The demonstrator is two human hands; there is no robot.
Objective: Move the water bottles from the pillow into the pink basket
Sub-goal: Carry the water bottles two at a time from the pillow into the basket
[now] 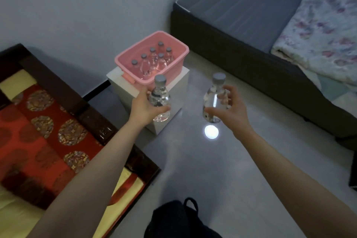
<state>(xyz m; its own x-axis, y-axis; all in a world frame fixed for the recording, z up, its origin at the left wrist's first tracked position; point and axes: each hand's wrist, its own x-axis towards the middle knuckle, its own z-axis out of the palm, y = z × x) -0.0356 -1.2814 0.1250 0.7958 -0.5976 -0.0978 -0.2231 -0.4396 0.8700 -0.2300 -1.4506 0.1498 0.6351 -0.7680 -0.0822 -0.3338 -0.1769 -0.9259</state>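
Pink plastic formed the basket (pixel 174 64), which sat on a white box (pixel 170 120) near the wall, with six capped water bottles (pixel 153 58) standing upright inside it. Both arms were stretched out toward it. The left hand (pixel 143 108) was wrapped around a clear bottle (pixel 160 98) — upright, grey cap on top — held just in front of the basket's near rim, above the box. The right hand (pixel 229 108) gripped a second bottle (pixel 213 98), thumb across the front and fingers curled loosely round the back, out over the grey floor (pixel 193 160) to the right of the box and apart from the basket. A bright round reflection (pixel 211 132) lay on the floor below that bottle. At the left sat a red patterned cushion (pixel 38 131) in a dark wooden frame — at the right, a bed (pixel 241 6) with a flowered quilt (pixel 324 25). A black bag (pixel 173 220) lay at the bottom edge.
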